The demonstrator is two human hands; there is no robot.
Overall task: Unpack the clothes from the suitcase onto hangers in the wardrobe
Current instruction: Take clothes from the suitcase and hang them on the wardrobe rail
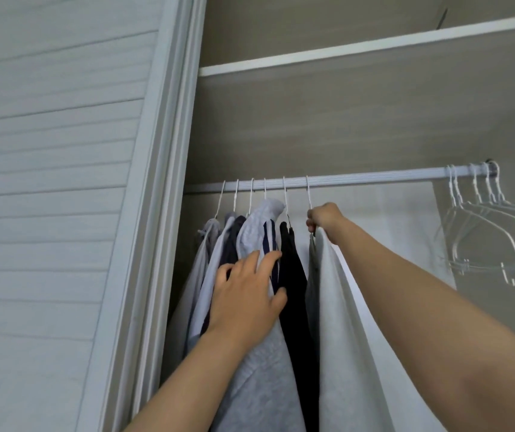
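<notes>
A white rail [359, 177] crosses the wardrobe. Several garments hang from its left end on white hangers, among them a grey hooded top [262, 232] and a black garment [293, 275]. My left hand [246, 294] lies spread on the grey top, fingers curled round its edge beside the black garment. Rightmost in the row hangs a pale cream garment [337, 307]. My right hand [324, 221] is closed on the neck of its hanger [308, 191], whose hook sits over the rail. The suitcase is out of view.
Several empty white hangers [487, 226] hang bunched at the rail's right end. A white shelf [359, 49] runs above the rail. A slatted white door [56, 182] and its frame stand at the left. A bare stretch of rail lies between the clothes and the empty hangers.
</notes>
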